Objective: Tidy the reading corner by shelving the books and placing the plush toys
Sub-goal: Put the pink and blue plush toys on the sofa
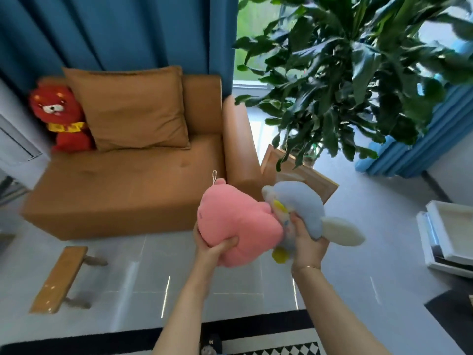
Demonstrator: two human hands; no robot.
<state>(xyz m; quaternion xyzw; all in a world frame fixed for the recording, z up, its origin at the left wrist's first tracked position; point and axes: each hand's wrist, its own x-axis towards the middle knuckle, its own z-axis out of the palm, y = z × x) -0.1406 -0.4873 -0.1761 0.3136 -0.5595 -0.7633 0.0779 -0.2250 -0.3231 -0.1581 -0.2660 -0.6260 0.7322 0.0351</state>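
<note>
Plush toys, three seen. One red plush (62, 119) is propped upright in the far left corner of the tan sofa (122, 190), touching the tan cushion (133, 108). One pink plush (235, 221) with a hanging loop is held above the floor just in front of the sofa's right arm, gripped from below by the left hand (213, 245), thumb pressed into its side. One pale blue and white plush (304, 213) is clamped in the right hand (305, 242), its side touching the pink one.

Risk, judged: with both hands full and the two toys crowding each other, either could slip out on release; the floppy white limb could catch the sofa arm or the potted plant (358, 73) close by.

Containers: white trays (450, 234) are stacked on the floor at right; contents cannot be made out. A wooden planter (302, 175) holds the plant.

Small wooden bench (62, 278) stands on the floor, left. No books are visible.
</note>
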